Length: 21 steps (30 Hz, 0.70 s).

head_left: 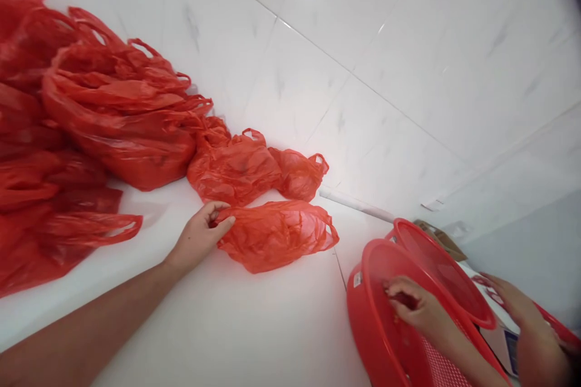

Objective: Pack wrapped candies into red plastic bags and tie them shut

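My left hand (pixel 204 233) pinches the near end of a thin red plastic bag (pixel 276 236), thumb against fingers. The bag lies on its side on the white surface, its handle loop pointing right. My right hand (pixel 411 302) is over a red plastic basket (pixel 354 302) with mesh lower walls. Its fingers are curled together near the inner wall; what they hold, if anything, is too small to make out. Close behind the held bag sit two smaller red bags, a crumpled one (pixel 236 169) and a rounder one (pixel 299 174).
Several full red bags (pixel 122 115) crowd the left side along the marbled tile wall (pixel 295 84). A second red basket (pixel 445 266) stands behind the first. At far right, another person's hand (pixel 512 299) is above a scale (pixel 499 341). Brown material (pixel 440 239) lies behind.
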Motion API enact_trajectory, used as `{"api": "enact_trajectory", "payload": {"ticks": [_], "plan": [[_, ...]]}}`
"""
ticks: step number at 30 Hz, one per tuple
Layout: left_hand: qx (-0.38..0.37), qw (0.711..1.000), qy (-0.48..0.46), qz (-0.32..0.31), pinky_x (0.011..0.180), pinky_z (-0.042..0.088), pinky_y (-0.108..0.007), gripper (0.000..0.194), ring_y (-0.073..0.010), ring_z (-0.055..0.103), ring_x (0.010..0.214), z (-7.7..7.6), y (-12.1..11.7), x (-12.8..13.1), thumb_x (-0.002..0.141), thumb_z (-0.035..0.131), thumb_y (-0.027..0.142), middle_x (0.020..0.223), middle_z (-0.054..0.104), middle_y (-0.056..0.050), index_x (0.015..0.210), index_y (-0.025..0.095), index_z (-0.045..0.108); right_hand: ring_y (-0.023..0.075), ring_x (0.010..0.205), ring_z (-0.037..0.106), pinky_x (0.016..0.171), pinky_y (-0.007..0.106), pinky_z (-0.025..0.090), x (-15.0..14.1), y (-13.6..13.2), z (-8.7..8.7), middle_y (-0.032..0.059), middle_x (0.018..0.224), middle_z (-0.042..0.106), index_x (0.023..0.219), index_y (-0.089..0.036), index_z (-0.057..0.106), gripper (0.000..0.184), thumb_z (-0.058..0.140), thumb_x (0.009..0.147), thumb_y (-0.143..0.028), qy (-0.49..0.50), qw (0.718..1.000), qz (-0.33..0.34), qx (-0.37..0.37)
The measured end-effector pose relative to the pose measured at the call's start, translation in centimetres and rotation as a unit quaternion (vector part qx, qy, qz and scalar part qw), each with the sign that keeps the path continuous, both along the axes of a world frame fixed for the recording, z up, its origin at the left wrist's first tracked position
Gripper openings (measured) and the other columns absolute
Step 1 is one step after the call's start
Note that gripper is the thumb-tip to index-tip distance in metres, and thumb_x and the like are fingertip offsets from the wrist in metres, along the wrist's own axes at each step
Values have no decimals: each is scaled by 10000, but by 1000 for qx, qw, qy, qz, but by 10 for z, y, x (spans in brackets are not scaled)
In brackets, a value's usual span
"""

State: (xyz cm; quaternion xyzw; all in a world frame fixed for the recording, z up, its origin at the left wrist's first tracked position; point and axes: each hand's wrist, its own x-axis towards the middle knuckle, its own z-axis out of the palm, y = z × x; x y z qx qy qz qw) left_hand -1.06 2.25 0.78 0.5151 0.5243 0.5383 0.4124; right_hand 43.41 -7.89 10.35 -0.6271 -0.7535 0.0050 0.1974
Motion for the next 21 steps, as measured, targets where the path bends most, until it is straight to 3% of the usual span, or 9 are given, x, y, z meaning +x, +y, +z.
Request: {"api": "enact_trajectory", "payload": {"ticks": [4,6,8,11,15,18,21], "plan": [[10,1000,-19,3,531,395,-254,355,-126,460,569,-2,1,2,734,600,446,667,460,44,1003,220,553,252,962,625,756,334,546,-8,20,47,73,967,649,780,-229,618,90,554,724,-258,26,1000,-4,-12],[14,999,-37,-2,514,385,-248,326,-121,459,551,-3,1,2,736,598,437,656,471,43,970,216,554,248,1008,602,777,331,533,-37,29,65,77,1026,626,775,-230,620,81,556,731,-250,9,1000,16,5],[13,998,-53,-6,500,374,-242,276,-115,459,532,-3,2,2,745,589,434,647,477,46,907,215,546,240,1041,580,786,318,519,-76,39,73,83,1068,598,760,-223,616,77,541,742,-227,-1,999,53,4],[16,998,-56,-13,498,365,-240,228,-108,449,515,-5,2,2,761,574,429,629,468,52,804,215,510,195,949,597,747,278,503,-136,58,63,70,1043,594,757,-221,620,134,511,719,-152,-31,984,176,-16],[29,998,-56,-20,503,357,-242,228,-110,442,524,-6,3,1,767,567,422,609,458,51,741,212,483,119,767,577,663,215,454,-197,92,25,16,879,605,731,-200,615,235,462,671,-31,-148,949,276,-33],[31,998,-56,-22,505,353,-240,229,-107,433,523,-5,3,0,771,564,420,604,447,59,727,215,471,125,846,582,704,214,432,-220,120,0,-6,853,606,775,-170,659,288,413,713,-33,-236,921,308,-47],[31,998,-57,-21,513,357,-242,227,-107,433,531,-4,3,0,773,561,416,620,446,57,725,214,468,181,1013,569,807,259,451,-225,140,-7,11,1067,627,984,-188,673,381,463,719,-14,-256,911,320,-55]]}}
